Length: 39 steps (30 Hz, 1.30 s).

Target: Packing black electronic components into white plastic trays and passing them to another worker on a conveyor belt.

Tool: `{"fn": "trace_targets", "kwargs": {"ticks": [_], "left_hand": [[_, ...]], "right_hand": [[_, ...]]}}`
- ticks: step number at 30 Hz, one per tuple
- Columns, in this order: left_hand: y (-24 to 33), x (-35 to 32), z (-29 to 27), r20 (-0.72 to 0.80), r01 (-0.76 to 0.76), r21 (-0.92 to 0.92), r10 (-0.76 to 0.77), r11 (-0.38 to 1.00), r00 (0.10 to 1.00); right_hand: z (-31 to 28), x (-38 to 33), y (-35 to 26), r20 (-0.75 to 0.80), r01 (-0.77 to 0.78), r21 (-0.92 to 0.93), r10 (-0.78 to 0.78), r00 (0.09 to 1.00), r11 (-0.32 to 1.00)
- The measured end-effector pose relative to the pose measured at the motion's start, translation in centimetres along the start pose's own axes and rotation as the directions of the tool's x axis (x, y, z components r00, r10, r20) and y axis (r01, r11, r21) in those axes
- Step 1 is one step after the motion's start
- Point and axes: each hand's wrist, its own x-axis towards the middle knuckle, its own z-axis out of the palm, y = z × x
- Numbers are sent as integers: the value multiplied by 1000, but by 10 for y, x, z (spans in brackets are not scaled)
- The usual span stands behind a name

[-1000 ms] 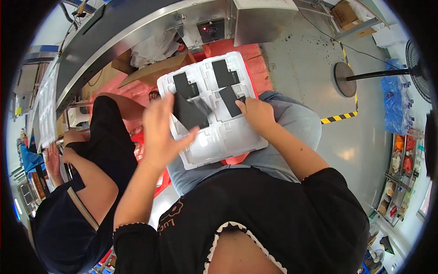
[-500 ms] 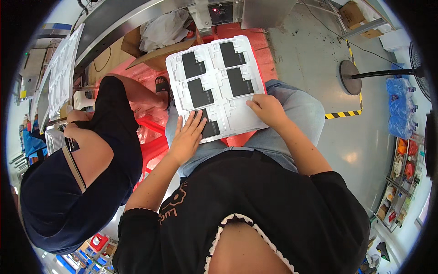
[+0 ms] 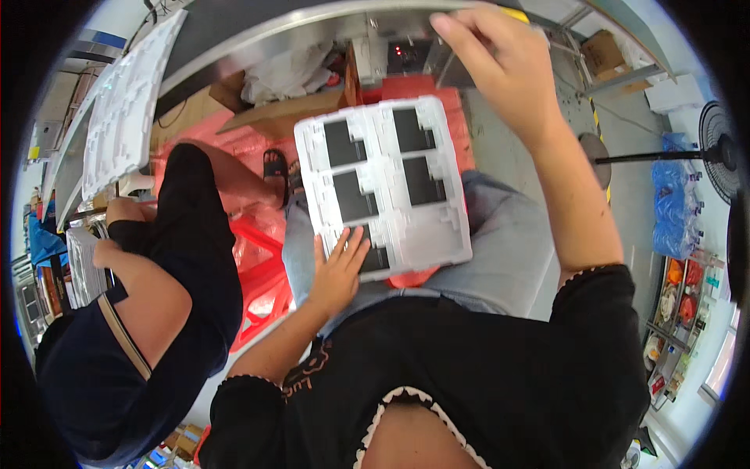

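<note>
A white moulded plastic tray (image 3: 384,187) rests on my lap, tilted slightly. Several flat black pieces with a notched corner, one of them at the upper right (image 3: 414,130), sit in its compartments. The lower right compartment (image 3: 431,236) holds none. My left hand (image 3: 337,270) lies with spread fingers on the tray's lower left, partly covering the black piece there (image 3: 376,254). Raised away from the tray, my right hand (image 3: 500,66) is at the metal bench edge near the top of the view. Its thumb and fingers are apart, and nothing shows between them.
At left, a person in dark clothes (image 3: 141,313) sits close by, with more white trays (image 3: 129,109) above. A cardboard box (image 3: 289,113) with clear plastic stands under the bench (image 3: 258,35). A black fan (image 3: 715,144) and shelves (image 3: 676,336) are at right.
My right hand has left the tray's right side and risen to the bench edge. My left hand stays on the tray. The view has shifted, so the tray appears lower.
</note>
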Motion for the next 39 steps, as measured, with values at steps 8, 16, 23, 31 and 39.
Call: {"fn": "trace_targets", "kwargs": {"ticks": [8, 16, 23, 31, 39], "left_hand": [[-4, 8, -3, -65, -17, -82, 12, 996, 998], [-38, 39, -62, -574, 79, -326, -264, 942, 775], [-95, 97, -194, -256, -576, -817, -881, -22, 398], [-113, 107, -200, -220, -667, -722, -852, -184, 474], [-65, 58, -174, -85, -376, -921, -889, -102, 449]], "right_hand": [[72, 220, 124, 202, 276, -440, -205, 958, 855], [6, 244, 105, 789, 279, -297, 70, 610, 913], [8, 71, 60, 116, 382, -542, -384, 916, 749], [6, -203, 10, 438, -585, -126, 574, 692, 801], [27, -274, 10, 479, -598, -391, 709, 517, 700]]}}
